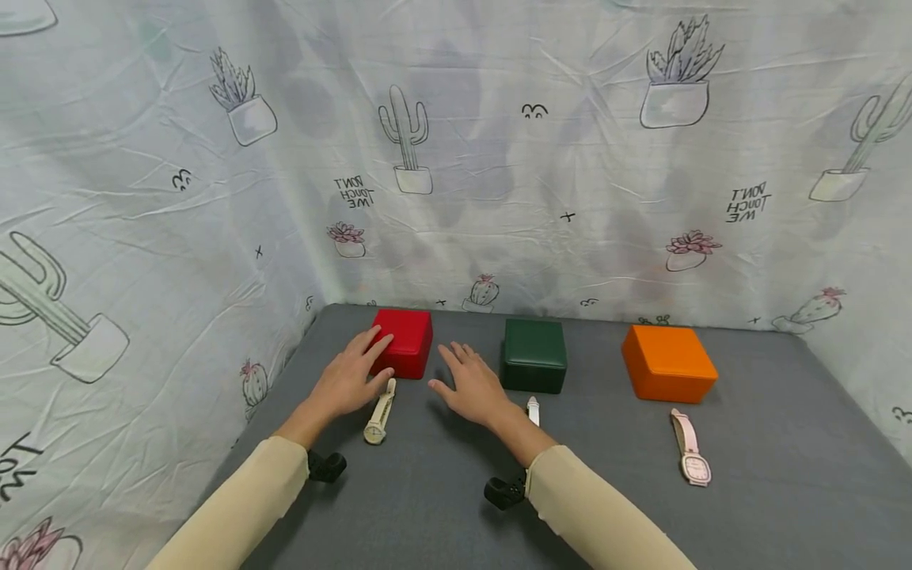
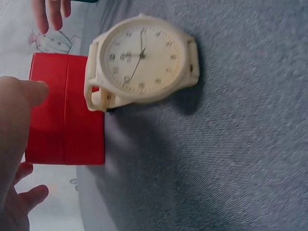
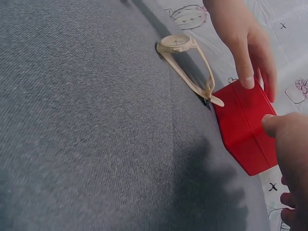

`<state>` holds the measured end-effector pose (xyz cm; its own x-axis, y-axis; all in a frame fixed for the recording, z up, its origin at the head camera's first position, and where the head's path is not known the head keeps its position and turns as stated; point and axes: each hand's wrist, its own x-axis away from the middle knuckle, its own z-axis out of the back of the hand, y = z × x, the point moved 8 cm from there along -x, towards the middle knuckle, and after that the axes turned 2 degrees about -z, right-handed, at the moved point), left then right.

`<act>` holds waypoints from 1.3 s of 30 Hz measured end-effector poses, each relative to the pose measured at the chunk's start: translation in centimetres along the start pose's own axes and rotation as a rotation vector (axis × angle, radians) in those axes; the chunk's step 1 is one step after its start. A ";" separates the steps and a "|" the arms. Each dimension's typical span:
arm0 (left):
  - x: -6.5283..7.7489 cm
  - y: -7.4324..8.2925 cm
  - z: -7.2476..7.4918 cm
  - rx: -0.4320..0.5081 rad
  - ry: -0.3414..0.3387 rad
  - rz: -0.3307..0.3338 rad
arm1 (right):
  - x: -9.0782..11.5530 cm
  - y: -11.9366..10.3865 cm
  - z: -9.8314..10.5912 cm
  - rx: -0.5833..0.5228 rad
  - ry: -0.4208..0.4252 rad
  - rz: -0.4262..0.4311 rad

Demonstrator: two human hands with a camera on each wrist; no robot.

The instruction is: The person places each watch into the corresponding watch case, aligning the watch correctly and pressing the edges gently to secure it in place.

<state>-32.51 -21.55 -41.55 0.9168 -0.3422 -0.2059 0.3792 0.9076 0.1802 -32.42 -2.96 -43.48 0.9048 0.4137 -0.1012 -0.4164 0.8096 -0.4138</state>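
Observation:
A closed red box (image 1: 409, 340) stands near the back left of the grey table. My left hand (image 1: 345, 380) is at its left side with fingers spread; whether they touch the box I cannot tell. To the right of the box, apart from it in the head view, my right hand (image 1: 473, 388) hovers with fingers extended and holds nothing. In front of the box lies a cream wristwatch (image 2: 139, 60), strap buckled into a loop, its round dial showing in the left wrist view. The right wrist view has both hands on either side of the red box.
A dark green box (image 1: 534, 356) and an orange box (image 1: 670, 364) stand along the back of the grey table (image 1: 427, 507). A white watch strap (image 1: 533, 410) is partly hidden by my right forearm. A pink wristwatch (image 1: 691, 451) lies before the orange box. Patterned cloth (image 1: 484, 158) hangs behind.

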 end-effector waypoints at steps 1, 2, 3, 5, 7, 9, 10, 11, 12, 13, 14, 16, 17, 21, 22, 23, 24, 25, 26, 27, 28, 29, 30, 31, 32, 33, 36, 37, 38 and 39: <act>-0.1 -0.1 0.0 -0.003 0.003 -0.004 | -0.2 0.0 -0.1 0.000 -0.002 -0.003; -0.2 -0.2 0.0 -0.005 0.002 -0.005 | -0.3 -0.1 -0.1 -0.005 -0.001 -0.002; -0.3 -0.2 0.0 -0.008 0.003 -0.009 | -0.5 -0.1 -0.2 -0.009 -0.002 -0.004; -0.5 -0.3 0.0 -0.017 0.000 -0.017 | -0.8 -0.2 -0.4 -0.018 -0.007 -0.008; -0.6 -0.2 0.1 -0.029 0.000 -0.037 | -1.2 -0.3 -0.5 -0.031 -0.010 -0.011; -0.9 0.0 0.2 -0.035 -0.002 -0.058 | -1.6 -0.4 -0.7 -0.045 -0.011 -0.014; -1.0 0.0 0.3 -0.040 -0.001 -0.070 | -1.9 -0.5 -0.8 -0.052 -0.013 -0.016; -1.1 0.1 0.3 -0.045 0.000 -0.084 | -2.1 -0.5 -0.9 -0.063 -0.012 -0.018; -1.2 0.1 0.4 -0.048 0.001 -0.095 | -2.3 -0.5 -1.0 -0.072 -0.016 -0.025; -1.4 0.1 0.4 -0.050 -0.002 -0.103 | -2.5 -0.5 -1.2 -0.084 -0.020 -0.034; -1.5 0.1 0.3 -0.052 -0.007 -0.109 | -2.7 -0.5 -1.3 -0.105 -0.022 -0.043; -1.7 0.0 0.1 -0.067 -0.019 -0.120 | -3.0 -0.3 -1.6 -0.153 -0.024 -0.060; -1.7 0.0 0.0 -0.073 -0.026 -0.126 | -3.2 -0.2 -1.8 -0.175 -0.024 -0.068; -1.9 0.1 -0.2 -0.098 -0.049 -0.155 | -3.8 0.4 -2.1 -0.231 -0.011 -0.084; -2.0 0.1 -0.2 -0.102 -0.051 -0.161 | -4.0 0.5 -2.2 -0.232 -0.007 -0.085; -2.0 0.1 -0.2 -0.106 -0.053 -0.167 | -4.2 0.5 -2.2 -0.231 -0.003 -0.082; -2.1 0.2 -0.2 -0.108 -0.053 -0.171 | -4.4 0.6 -2.2 -0.229 0.000 -0.078; -2.1 0.2 -0.2 -0.113 -0.053 -0.175 | -4.6 0.6 -2.2 -0.231 -0.001 -0.075; -2.1 0.2 -0.1 -0.116 -0.054 -0.177 | -4.8 0.5 -2.2 -0.232 0.001 -0.067; -2.1 0.2 -0.2 -0.118 -0.057 -0.178 | -5.0 0.5 -2.3 -0.232 -0.001 -0.063; -2.1 0.2 -0.2 -0.116 -0.063 -0.176 | -5.2 0.4 -2.3 -0.233 -0.003 -0.060; -2.1 0.2 -0.2 -0.110 -0.068 -0.173 | -5.4 0.4 -2.4 -0.231 -0.007 -0.060; -2.1 0.2 -0.3 -0.103 -0.074 -0.168 | -5.6 0.5 -2.5 -0.229 -0.013 -0.064; -2.2 0.2 -0.4 -0.095 -0.080 -0.162 | -5.9 0.5 -2.6 -0.230 -0.019 -0.070; -2.2 0.2 -0.4 -0.083 -0.083 -0.155 | -6.1 0.5 -2.7 -0.233 -0.022 -0.075; -2.3 0.2 -0.5 -0.071 -0.084 -0.149 | -6.2 0.6 -2.8 -0.231 -0.028 -0.085; -2.5 0.2 -0.5 -0.044 -0.078 -0.136 | -6.7 0.7 -2.8 -0.230 -0.037 -0.093; -2.6 0.1 -0.5 -0.041 -0.076 -0.133 | -6.9 0.7 -2.9 -0.229 -0.039 -0.092; -2.7 0.1 -0.4 -0.038 -0.074 -0.129 | -7.1 0.7 -2.9 -0.229 -0.042 -0.090; -2.7 0.1 -0.4 -0.037 -0.074 -0.124 | -7.3 0.7 -3.0 -0.231 -0.046 -0.088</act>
<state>-35.01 -20.46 -41.38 0.8702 -0.4683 -0.1532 0.4869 0.8650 0.1216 -39.02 -6.65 -45.75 0.9295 0.3683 -0.0168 -0.3000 0.7290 -0.6153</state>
